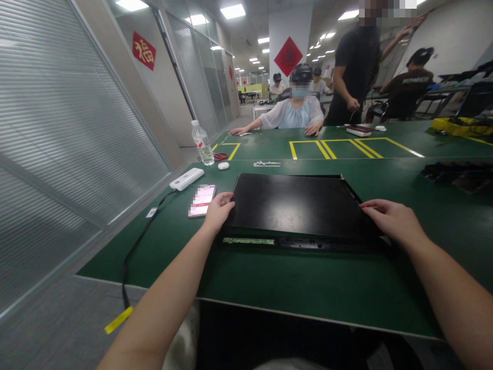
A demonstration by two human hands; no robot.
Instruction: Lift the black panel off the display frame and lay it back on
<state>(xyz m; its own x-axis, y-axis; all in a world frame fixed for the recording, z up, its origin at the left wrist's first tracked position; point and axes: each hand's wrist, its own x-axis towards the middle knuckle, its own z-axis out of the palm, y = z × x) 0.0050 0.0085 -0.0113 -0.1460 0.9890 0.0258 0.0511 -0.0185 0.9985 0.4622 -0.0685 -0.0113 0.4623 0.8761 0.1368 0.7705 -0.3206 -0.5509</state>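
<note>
A flat black screen panel (292,203) lies tilted slightly over a black frame (331,244) on the green table. My left hand (220,209) holds the panel's left edge, thumb and fingers closed on it. At the opposite edge my right hand (391,220) pinches the panel's right side. Along the near side, the frame shows below the panel, with a narrow green circuit board (248,241) at its left part. The panel covers most of the frame, and my fingertips are partly hidden under its edges.
Left of the panel are a phone (203,199), a white power bank (187,179) with a black strap, a white case (223,166), a water bottle (203,144) and red scissors (220,156). Small white strips (266,164) lie behind it. A person (295,110) sits across the table (269,280).
</note>
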